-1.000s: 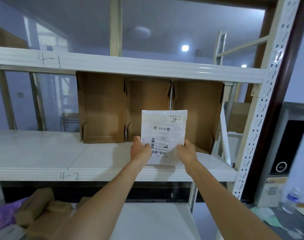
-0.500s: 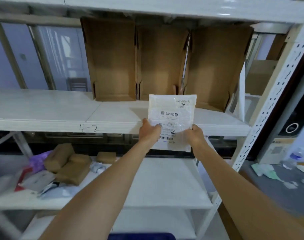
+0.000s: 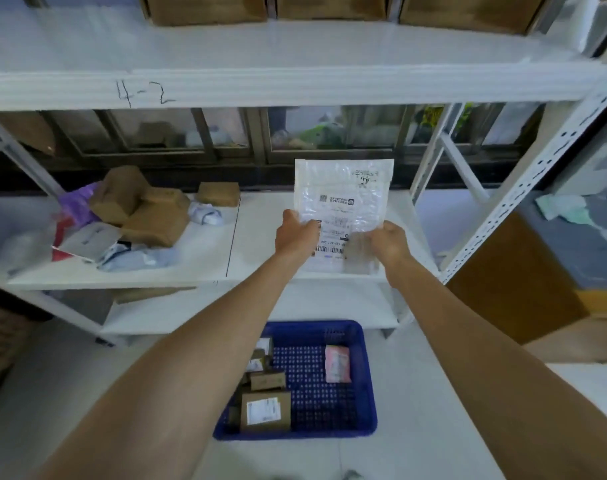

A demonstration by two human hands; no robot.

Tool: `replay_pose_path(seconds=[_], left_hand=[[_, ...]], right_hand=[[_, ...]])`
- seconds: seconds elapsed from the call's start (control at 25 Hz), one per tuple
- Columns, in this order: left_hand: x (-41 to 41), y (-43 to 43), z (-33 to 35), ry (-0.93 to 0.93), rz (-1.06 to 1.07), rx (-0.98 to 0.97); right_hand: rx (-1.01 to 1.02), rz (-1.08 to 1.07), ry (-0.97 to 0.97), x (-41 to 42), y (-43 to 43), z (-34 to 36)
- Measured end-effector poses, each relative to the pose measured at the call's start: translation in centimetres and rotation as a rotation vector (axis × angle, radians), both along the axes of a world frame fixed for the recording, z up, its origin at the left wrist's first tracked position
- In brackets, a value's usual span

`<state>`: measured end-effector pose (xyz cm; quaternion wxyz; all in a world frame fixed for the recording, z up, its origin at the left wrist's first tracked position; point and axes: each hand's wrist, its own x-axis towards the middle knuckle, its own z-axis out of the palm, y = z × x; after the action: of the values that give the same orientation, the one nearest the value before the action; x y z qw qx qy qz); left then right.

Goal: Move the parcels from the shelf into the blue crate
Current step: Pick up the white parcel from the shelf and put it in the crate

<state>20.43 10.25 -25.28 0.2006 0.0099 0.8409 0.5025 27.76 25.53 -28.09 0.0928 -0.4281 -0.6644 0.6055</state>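
Observation:
I hold a flat white plastic mailer (image 3: 343,199) with a printed label and barcode upright in front of the lower shelf. My left hand (image 3: 293,233) grips its lower left edge and my right hand (image 3: 390,239) its lower right edge. Below, on the floor, stands the blue crate (image 3: 366,368), holding several small cardboard boxes at its left and a pink-and-white packet (image 3: 337,363) at its right. More parcels (image 3: 149,211) lie in a heap on the lower shelf at the left: brown boxes, a purple bag, grey and white bags.
The white metal shelf unit has a board marked 4-2 (image 3: 146,93) above my hands, with cardboard bins (image 3: 333,6) on it. A perforated white upright (image 3: 530,188) runs down the right side. A brown box (image 3: 513,282) stands on the floor at right.
My view has tilted down from the 4-2 shelf to the lower shelf and floor. Both hands have brought the mailer downward, and the blue crate has come fully into sight.

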Motion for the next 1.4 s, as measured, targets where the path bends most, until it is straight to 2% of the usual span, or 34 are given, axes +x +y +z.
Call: replay_pose_path(seconds=[0.2,0.6,0.84,0.88,1.0,1.16,1.4], left_hand=[[0.2,-0.9,-7.8,-0.079,-0.003,-0.085],[-0.2,-0.6,-25.0,-0.180,0.011,-0.151],[0.7,-1.2,-41.6,-0.251,-0.001,-0.210],[1.1,-1.0,-47.1,-0.263,-0.002,-0.200],[1.6,-1.6,-52.9,-0.286,0.015,-0.207],[1.9,-1.0,-67.7,-0.339,0.018,-0.204],[3.7,-0.2,-83.6,-0.409,0.018,-0.300]], right_hand=[[-0.078,0.011,-0.104,0.3,-0.8,-8.7],[-0.071,0.087,-0.202,0.2,-0.6,-23.7],[-0.119,0.098,-0.268,1.2,-0.3,-40.9],[-0.141,0.097,-0.259,1.4,-0.4,-46.5],[-0.156,0.081,-0.320,2.5,-1.0,-50.2],[-0.161,0.083,-0.332,2.9,-1.1,-63.8],[-0.161,0.133,-0.434,4.3,-0.7,-77.7]])
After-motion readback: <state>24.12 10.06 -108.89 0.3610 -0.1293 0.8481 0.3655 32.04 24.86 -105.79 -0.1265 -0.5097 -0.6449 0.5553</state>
